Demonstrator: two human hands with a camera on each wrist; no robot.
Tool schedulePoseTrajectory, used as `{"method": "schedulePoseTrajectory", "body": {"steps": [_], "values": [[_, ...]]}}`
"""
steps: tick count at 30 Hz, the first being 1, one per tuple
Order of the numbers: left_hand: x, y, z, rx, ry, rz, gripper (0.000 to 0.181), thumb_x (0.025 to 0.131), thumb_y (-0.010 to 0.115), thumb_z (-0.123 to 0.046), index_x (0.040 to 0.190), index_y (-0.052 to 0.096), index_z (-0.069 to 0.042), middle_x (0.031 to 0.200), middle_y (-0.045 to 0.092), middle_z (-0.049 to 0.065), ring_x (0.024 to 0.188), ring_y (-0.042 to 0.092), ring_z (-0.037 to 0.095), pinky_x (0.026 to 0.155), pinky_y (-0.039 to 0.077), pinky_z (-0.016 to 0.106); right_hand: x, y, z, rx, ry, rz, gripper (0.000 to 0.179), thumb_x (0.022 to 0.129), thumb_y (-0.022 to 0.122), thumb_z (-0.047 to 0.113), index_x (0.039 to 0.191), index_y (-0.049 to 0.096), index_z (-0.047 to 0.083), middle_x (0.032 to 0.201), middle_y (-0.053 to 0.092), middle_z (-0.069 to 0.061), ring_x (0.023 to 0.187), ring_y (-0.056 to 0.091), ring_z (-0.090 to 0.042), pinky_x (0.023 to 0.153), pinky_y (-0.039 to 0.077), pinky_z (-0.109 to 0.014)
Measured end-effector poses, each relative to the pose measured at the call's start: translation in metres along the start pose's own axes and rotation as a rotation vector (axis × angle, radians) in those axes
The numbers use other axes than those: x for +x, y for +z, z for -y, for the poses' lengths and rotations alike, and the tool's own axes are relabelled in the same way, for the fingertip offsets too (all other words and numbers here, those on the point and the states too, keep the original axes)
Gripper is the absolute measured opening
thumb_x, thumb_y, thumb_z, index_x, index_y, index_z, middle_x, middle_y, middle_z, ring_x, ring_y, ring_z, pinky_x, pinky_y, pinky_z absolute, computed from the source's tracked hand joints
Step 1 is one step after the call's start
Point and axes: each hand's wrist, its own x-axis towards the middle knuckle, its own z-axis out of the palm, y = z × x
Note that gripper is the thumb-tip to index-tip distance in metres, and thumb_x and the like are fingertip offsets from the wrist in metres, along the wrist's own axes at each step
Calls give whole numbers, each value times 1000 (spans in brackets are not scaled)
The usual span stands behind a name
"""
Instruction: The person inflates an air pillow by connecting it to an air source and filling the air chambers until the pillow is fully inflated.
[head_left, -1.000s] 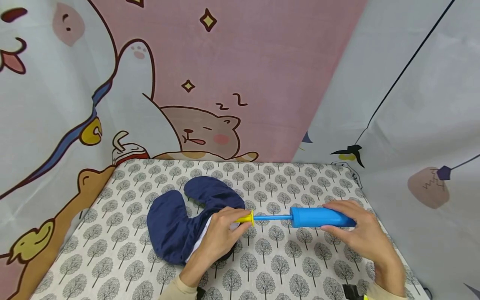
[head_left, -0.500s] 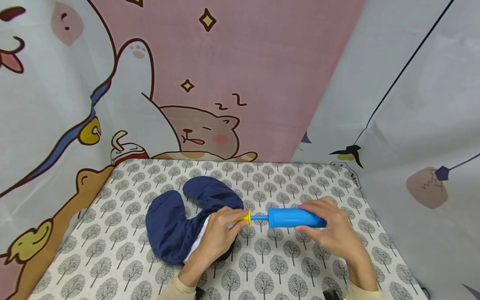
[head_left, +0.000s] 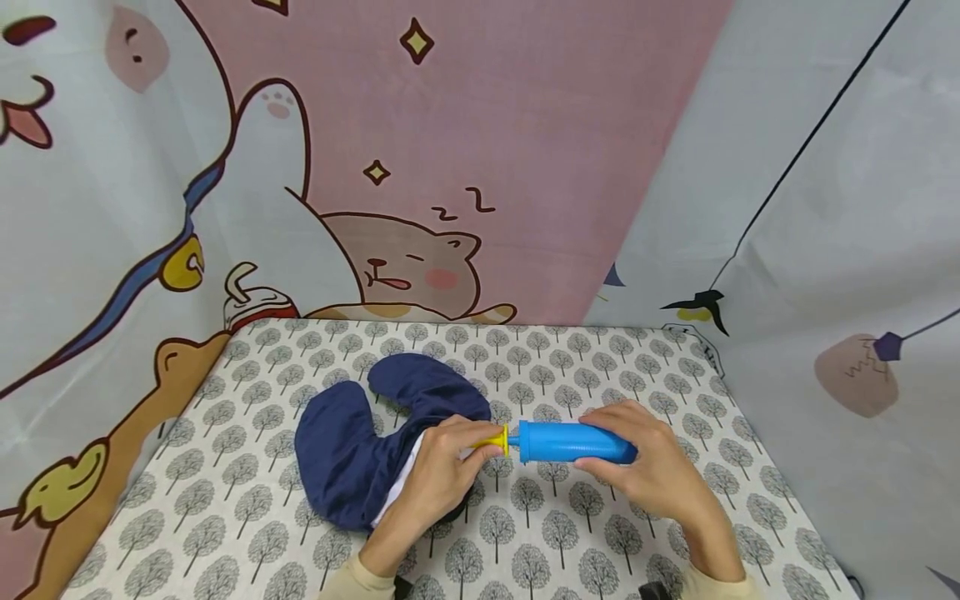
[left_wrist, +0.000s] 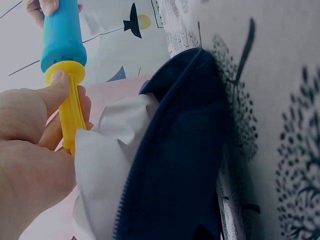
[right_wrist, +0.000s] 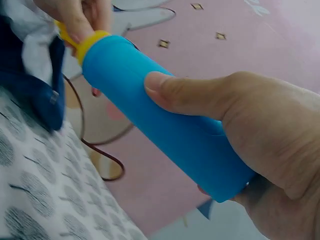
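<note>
A blue hand pump (head_left: 566,442) with a yellow nozzle end (left_wrist: 73,105) is held level above the table. My right hand (head_left: 651,457) grips its blue barrel, thumb along the near side in the right wrist view. With thumb and fingers my left hand (head_left: 448,462) pinches the yellow piece. Only a short bit of blue rod (head_left: 513,442) shows between yellow flange and barrel. Under and beside the left hand lies a navy U-shaped neck pillow (head_left: 337,458); its zip is open and white inner material (left_wrist: 107,160) sticks out towards the yellow tip. Whether they join is hidden.
A cloth with a grey tree print (head_left: 540,517) covers the table. Fabric hangings with cartoon animals (head_left: 420,258) rise behind it and along both sides.
My right hand has brought the blue barrel leftward, so the long stretch of exposed rod has shrunk to a stub. The left hand and the neck pillow have stayed nearly still.
</note>
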Motion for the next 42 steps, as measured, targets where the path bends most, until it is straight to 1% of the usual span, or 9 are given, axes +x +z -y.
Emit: {"method": "schedulePoseTrajectory", "body": {"steps": [3,9,14,19,26,28,35,39,42], "values": [[0,1,0,0,11,-3,31,90,92,-13,120,88,-6,118,89,8,99,82,22,85,68,30,-6,-11,-8,1,20,0,56,79,106,26,131,83,27,130,81,5,116,67,-6,96,57,-30],[1,0,0,6,15,-13,30,89,92,-13,118,88,-7,116,89,8,99,82,22,87,68,32,-18,-33,-23,20,40,-27,60,77,107,24,131,82,30,130,82,4,120,62,4,102,46,-13],[2,0,1,10,4,-16,30,89,92,-14,118,88,-7,117,89,8,99,82,22,87,68,33,-27,-47,-35,9,115,-14,61,79,106,24,135,81,31,135,80,0,121,55,11,98,47,-16],[1,1,2,17,-2,-17,31,88,93,-13,118,88,-7,117,89,8,99,82,22,85,68,32,-31,-51,-42,-7,167,18,61,83,104,26,138,80,28,140,79,-4,120,51,14,95,49,-22],[0,3,1,35,-1,-34,33,86,94,-13,118,88,-6,116,89,9,94,80,22,81,67,30,-22,-41,-34,31,123,-2,59,80,106,25,134,81,30,135,80,-2,121,55,9,96,52,-26],[-1,4,2,42,12,-48,33,86,94,-12,117,88,-5,115,89,9,92,80,21,79,66,29,-17,-35,-30,27,106,-7,58,80,106,26,133,82,30,134,80,-1,120,58,8,95,53,-27],[-2,10,9,57,79,-107,30,87,92,-13,116,88,-4,112,89,10,87,77,19,71,61,23,-3,-14,-17,20,22,-20,59,77,106,18,131,83,21,128,82,1,115,62,-2,94,55,-28],[-2,10,8,52,67,-107,30,87,93,-12,115,88,-4,112,89,11,87,77,19,70,60,22,2,-2,-7,18,-6,-27,58,76,106,16,129,83,19,128,82,1,116,65,-8,95,58,-30],[-2,8,2,50,26,-85,32,84,94,-11,114,88,-4,113,89,11,89,79,22,73,63,25,4,6,1,24,-27,-35,56,77,105,17,128,83,18,127,82,1,115,68,-12,94,60,-32]]}}
